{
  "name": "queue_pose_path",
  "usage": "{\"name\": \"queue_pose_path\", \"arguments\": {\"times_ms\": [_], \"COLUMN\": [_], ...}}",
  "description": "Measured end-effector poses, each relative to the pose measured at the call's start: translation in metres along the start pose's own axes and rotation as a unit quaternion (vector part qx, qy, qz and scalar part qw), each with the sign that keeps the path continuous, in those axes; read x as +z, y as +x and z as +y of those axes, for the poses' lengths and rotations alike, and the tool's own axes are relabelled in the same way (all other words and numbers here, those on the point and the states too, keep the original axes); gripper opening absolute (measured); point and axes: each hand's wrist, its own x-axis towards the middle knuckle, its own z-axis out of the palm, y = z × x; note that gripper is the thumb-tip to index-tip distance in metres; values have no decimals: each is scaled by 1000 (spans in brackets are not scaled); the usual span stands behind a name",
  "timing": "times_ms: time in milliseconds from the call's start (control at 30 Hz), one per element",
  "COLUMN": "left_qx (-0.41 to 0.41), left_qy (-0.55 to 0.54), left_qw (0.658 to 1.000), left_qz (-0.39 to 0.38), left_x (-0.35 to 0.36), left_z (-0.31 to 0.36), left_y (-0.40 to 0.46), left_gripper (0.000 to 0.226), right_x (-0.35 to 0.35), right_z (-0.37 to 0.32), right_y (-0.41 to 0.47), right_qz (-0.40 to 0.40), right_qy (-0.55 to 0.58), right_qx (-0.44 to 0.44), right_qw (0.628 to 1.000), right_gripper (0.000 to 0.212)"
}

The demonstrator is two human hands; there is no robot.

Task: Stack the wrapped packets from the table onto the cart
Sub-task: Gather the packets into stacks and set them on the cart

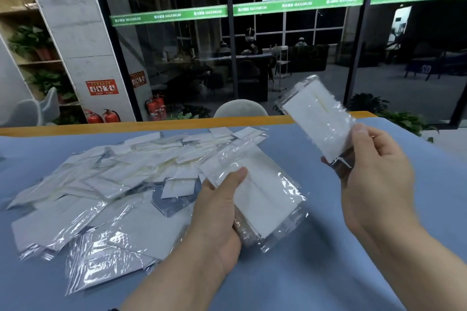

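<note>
Nearest, the left hand [217, 212] curls around a small stack [257, 197] of wrapped packets, thumb pressed flat on top, probably to keep the slippery film from sliding while more are added. Just right of that stack, lifted above the table [316, 272], the right hand [374, 174] pinches a single packet [321, 121] by its lower end, tilted up as if about to join the stack. Left of the stack and beyond it, the loose pile [101, 179] sprawls. No cart is in sight.

Probably an office: glass partitions [290, 45], fire extinguishers [156, 108].
</note>
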Motion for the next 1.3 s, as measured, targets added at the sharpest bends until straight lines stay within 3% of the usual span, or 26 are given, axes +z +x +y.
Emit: {"name": "queue_pose_path", "arguments": {"times_ms": [133,300,433,533,600,700,767,867,967,1033,1133,1200,1300], "left_qx": [39,40,67,78,88,133,190,245,180,131,156,153,147], "left_qy": [-35,-38,-29,-66,-63,-23,27,82,214,286,351,332,319], "left_qw": [999,997,996,992,989,984,979,965,960,949,923,930,936], "left_qz": [-7,-45,-47,-79,-96,-113,-68,56,26,-7,21,39,26], "left_x": [6,11,9,6,6,8,5,-1,-3,-2,-4,-7,-6], "left_z": [1,2,-4,0,2,1,2,14,12,5,0,-2,-5], "left_y": [-3,-12,-16,-16,-17,-17,-12,-5,-1,0,8,13,12], "left_gripper": [40,63,41,36,34,40,57,73,81,61,19,12,12], "right_x": [11,23,25,24,25,23,15,-3,-12,-14,-16,-17,-18], "right_z": [12,21,18,15,12,3,-8,-21,-7,10,22,26,31], "right_y": [-19,-32,-41,-45,-47,-43,-33,-15,-4,-3,-1,2,1], "right_qz": [-92,-130,-206,-307,-362,-359,-350,-353,-428,-457,-422,-397,-376], "right_qy": [-131,-199,-205,-123,-78,-84,-155,-346,-472,-496,-424,-398,-399], "right_qx": [17,6,45,113,133,66,-25,-143,-130,-122,-119,-118,-105], "right_qw": [987,971,956,937,919,927,924,858,760,728,792,819,830], "right_gripper": [18,14,4,41,49,42,39,46,58,65,71,74,73]}}
